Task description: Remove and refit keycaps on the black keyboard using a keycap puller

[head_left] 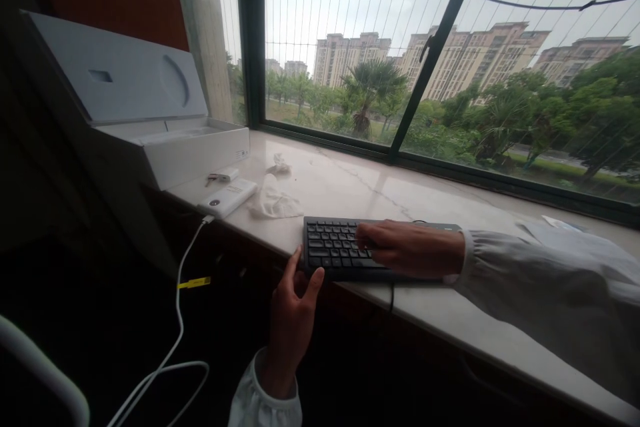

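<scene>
A black keyboard (pixel 330 245) lies on the white marble-patterned sill. My left hand (pixel 293 313) grips its near left corner, the index finger along the left side and the thumb at the front edge. Across the keys reaches my right hand (pixel 413 251), its fingers bent and pressed together just above or on the middle keys. Whatever those fingers pinch, if anything, is hidden. The right hand and forearm cover much of the keyboard's right half. A thin dark cable (pixel 392 297) hangs over the sill's front edge below the keyboard.
Crumpled white tissues (pixel 277 200) lie left of the keyboard. Beside them is a white power bank (pixel 230 199) with a white cable (pixel 181 310) hanging down, and a small white object with keys (pixel 223 176). An open white box (pixel 200 153) stands behind. A window frame (pixel 325 142) borders the sill.
</scene>
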{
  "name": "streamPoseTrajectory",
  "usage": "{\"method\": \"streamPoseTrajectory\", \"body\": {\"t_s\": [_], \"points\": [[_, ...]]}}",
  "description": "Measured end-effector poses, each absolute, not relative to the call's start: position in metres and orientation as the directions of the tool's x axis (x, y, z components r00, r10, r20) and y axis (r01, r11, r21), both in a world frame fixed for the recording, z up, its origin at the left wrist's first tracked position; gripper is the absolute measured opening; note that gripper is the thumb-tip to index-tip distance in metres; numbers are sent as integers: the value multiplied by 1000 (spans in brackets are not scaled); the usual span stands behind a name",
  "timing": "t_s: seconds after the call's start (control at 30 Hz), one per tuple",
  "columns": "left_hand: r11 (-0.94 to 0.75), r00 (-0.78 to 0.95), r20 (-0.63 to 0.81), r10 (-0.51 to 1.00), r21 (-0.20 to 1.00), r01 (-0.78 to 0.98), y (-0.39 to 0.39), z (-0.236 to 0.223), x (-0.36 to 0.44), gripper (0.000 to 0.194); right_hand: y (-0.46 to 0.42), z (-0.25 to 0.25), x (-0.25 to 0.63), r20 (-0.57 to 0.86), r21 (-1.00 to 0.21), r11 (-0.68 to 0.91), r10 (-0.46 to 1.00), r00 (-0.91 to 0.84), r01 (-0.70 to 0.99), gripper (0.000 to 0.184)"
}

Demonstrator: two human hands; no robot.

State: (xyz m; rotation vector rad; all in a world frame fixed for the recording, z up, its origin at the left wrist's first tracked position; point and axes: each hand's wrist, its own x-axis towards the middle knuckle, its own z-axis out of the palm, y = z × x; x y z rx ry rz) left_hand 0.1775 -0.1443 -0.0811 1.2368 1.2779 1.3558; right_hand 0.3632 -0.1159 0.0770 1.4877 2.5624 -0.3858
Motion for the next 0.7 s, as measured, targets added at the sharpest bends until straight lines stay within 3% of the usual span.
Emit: {"method": "streamPoseTrajectory", "body": {"t_s": [0.13, 0.3, 0.47, 0.63, 0.7], "points": [[-151, -280, 204, 938, 968, 201, -165, -67, 177, 59, -139, 74, 365, -144, -313, 619, 718, -681, 720, 14], [-173, -53, 174, 983, 985, 18, -187, -48, 183, 46, -155, 68, 357, -164, -411, 690, 587, -793, 595, 13], [-195, -67, 192, 979, 980, -40, -196, -48, 190, 28, -161, 63, 356, -145, -468, 720, 509, -848, 513, 11], [-286, -183, 289, 940, 957, 43, -206, -55, 189, 16, -165, 62, 367, -93, -393, 707, 606, -790, 588, 30], [-364, -203, 376, 904, 927, 94, -211, -57, 188, 9, -169, 61, 372, -63, -328, 724, 624, -779, 607, 29]]}}
